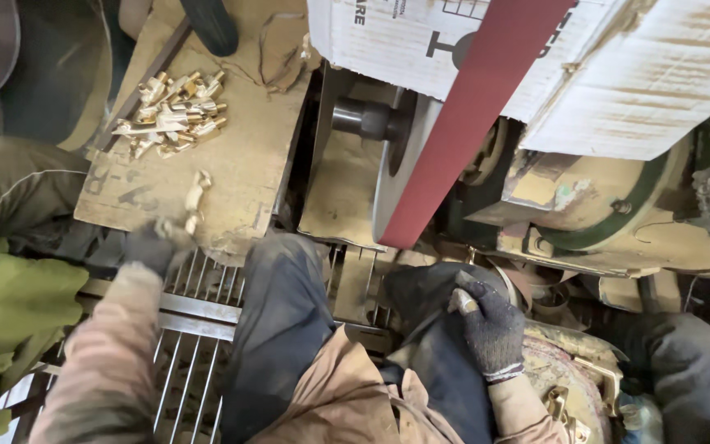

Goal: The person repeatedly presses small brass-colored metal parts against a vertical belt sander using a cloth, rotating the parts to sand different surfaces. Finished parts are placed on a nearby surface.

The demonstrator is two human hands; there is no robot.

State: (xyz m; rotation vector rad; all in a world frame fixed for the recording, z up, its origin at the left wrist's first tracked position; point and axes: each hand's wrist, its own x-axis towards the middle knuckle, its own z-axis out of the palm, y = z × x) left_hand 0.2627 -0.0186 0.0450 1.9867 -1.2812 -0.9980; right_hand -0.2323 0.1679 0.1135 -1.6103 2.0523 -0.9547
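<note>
Left hand (156, 245), in a dark glove and blurred, is down at the near edge of the dusty board (236, 164), fingers curled around a small brass fitting (193, 220), with another brass piece (200, 187) lying just above it. Further up the board sits the heap of brass fittings (172, 115). Right hand (491, 325), gloved too, rests on the knee, fingers closed over a pale brass part (463, 302), below the red sanding belt (470, 107)

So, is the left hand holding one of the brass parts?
No: the left hand is blurred at the board's edge, and the brass parts lie beyond it.
</note>
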